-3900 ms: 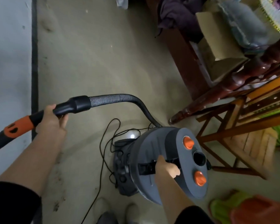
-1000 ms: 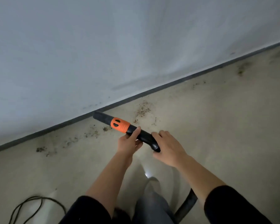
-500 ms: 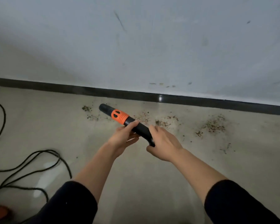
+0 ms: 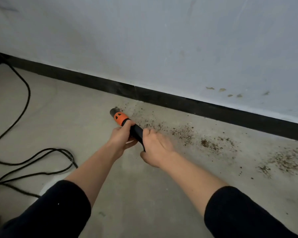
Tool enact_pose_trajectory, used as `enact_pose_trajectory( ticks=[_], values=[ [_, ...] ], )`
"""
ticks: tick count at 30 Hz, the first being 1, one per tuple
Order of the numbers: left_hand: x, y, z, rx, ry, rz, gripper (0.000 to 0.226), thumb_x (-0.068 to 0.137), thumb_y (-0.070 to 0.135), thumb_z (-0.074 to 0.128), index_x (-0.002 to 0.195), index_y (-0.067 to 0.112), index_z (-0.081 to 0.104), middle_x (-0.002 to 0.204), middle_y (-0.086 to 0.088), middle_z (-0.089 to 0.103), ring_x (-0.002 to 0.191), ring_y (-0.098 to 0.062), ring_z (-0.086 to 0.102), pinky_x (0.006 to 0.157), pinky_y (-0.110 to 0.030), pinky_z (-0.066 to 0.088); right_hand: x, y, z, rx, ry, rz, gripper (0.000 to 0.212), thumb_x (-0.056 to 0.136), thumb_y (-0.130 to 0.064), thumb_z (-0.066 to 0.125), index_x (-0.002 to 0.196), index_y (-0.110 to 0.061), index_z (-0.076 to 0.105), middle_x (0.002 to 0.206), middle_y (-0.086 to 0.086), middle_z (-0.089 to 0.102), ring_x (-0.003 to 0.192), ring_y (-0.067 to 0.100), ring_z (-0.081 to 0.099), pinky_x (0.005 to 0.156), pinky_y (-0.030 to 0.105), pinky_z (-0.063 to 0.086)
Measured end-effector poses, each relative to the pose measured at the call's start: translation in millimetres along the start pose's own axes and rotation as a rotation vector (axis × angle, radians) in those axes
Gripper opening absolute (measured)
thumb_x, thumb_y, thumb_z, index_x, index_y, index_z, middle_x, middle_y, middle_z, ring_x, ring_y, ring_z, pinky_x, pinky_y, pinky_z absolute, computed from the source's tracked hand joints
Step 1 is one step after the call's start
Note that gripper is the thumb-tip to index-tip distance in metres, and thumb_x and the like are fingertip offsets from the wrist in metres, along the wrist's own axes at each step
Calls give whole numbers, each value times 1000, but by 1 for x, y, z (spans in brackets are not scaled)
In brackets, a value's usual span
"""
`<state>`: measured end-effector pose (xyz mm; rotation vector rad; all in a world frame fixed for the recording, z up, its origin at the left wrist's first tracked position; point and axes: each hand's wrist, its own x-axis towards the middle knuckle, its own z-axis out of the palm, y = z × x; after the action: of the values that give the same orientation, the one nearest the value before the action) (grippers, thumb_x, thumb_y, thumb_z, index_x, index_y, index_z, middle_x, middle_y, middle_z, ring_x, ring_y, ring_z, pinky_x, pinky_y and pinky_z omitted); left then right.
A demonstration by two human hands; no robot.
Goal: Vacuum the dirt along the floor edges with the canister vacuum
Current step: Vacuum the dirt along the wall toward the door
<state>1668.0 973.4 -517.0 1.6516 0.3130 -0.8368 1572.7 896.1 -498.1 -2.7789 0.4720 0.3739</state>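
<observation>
While left hand [image 4: 121, 137] and right hand [image 4: 156, 148] each curl fingers tight round the vacuum wand [image 4: 120, 118], tip at the dirt trail [image 4: 187, 133]'s left end near the skirting [image 4: 179, 102]: best drawn slowly rightward, hugging the floor [image 4: 76, 117].

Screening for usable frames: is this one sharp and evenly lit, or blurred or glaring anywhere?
Head view: dim, flat light, no hard shadows; nozzle tip smeared by motion; dirt at far right soft; faint pale sheen on the floor by the left sleeve.
</observation>
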Motion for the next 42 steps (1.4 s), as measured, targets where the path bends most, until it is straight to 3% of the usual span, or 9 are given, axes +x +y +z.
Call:
enact_pose_trajectory(
  ticks=[7, 15, 42],
  values=[
    [11, 0, -25, -79, 5, 9, 17, 93, 22, 59, 93, 5, 57, 88, -9, 62, 73, -19, 62, 61, -27, 51, 9, -28, 10, -131, 58, -20, 63, 85, -20, 63, 134, 2, 31, 125, 18, 50, 108, 31, 54, 78, 36, 45],
    [21, -7, -48, -118, -24, -19, 16, 92, 24, 57, 94, 8, 59, 83, -6, 62, 69, -18, 59, 63, -29, 49, 18, -50, 18, -288, 59, -60, 82, 86, -15, 60, 146, 8, 10, 128, 21, 46, 109, 34, 52, 80, 44, 51],
    [18, -13, -35, -114, -154, -37, 24, 93, 30, 53, 102, 10, 61, 88, -6, 63, 78, -19, 59, 65, -30, 48, 4, -43, 4, -365, 36, 10, 72, 91, -15, 54, 147, 7, 12, 129, 23, 48, 109, 36, 53, 80, 45, 52]
  ],
)
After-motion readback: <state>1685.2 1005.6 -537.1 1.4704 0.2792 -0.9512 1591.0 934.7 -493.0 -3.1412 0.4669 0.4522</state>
